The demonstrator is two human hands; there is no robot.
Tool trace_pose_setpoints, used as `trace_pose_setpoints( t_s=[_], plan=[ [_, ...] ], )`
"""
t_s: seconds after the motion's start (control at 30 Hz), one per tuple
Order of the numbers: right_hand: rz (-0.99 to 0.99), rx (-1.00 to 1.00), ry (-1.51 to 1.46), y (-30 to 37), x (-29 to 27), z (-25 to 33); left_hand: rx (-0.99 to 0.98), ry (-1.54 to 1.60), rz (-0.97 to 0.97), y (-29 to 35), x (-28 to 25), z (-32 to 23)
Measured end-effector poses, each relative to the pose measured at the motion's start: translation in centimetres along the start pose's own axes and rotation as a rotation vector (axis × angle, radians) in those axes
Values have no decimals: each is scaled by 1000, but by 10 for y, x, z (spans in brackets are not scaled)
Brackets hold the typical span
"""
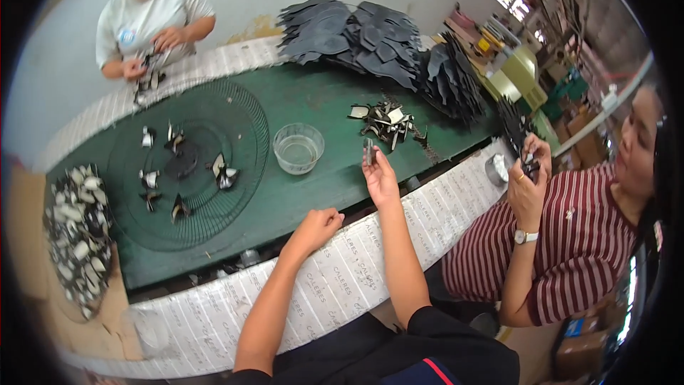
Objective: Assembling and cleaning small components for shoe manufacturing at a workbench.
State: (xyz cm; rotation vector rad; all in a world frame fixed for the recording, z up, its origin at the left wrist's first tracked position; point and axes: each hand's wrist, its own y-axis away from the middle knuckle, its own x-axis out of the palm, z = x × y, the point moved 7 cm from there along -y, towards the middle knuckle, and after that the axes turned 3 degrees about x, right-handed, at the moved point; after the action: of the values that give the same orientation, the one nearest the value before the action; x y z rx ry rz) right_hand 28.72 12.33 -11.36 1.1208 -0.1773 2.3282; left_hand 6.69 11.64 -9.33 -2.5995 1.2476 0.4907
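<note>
My right hand [382, 175] is raised over the near edge of the green tabletop. Its thumb and fingers pinch a small dark piece [368, 151], held upright; its exact kind is too small to tell. To its left, my left hand [318, 229] rests closed at the table's edge, and whatever may be inside its curled fingers is hidden. Beyond my right hand lies a loose pile of black and white curved pieces [390, 120]. A clear plastic bowl [298, 150], apparently with liquid in it, stands between that pile and a round wire fan guard [246, 192].
Several black and white pieces [224, 172] sit on the guard. More fill a heap [78, 242] at far left. Stacks of black cut sheets [349, 32] stand at the back. One co-worker [153, 21] works across the table; another, in a striped shirt [548, 242], is at right.
</note>
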Motion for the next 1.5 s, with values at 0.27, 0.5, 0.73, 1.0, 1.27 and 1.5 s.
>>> trace_pose_setpoints(
  t_s=[0.27,0.5,0.73,1.0,1.27,1.5],
  plan=[
    [90,-139,-738,-20,-32,52,-54,142,-253,-19,4,-30],
    [254,-294,-1129,-6,-57,96,517,-468,-279,-225,41,-128],
    [645,-203,-1284,13,-38,98,212,-1030,127,-394,127,-93],
    [599,-177,-1211,4,-39,88,-54,-782,134,-380,102,-36],
    [580,-194,-1178,-2,-43,95,109,-844,-80,-302,71,-37],
    [540,-238,-1161,0,-51,98,370,-719,-256,-240,70,-85]
  ],
)
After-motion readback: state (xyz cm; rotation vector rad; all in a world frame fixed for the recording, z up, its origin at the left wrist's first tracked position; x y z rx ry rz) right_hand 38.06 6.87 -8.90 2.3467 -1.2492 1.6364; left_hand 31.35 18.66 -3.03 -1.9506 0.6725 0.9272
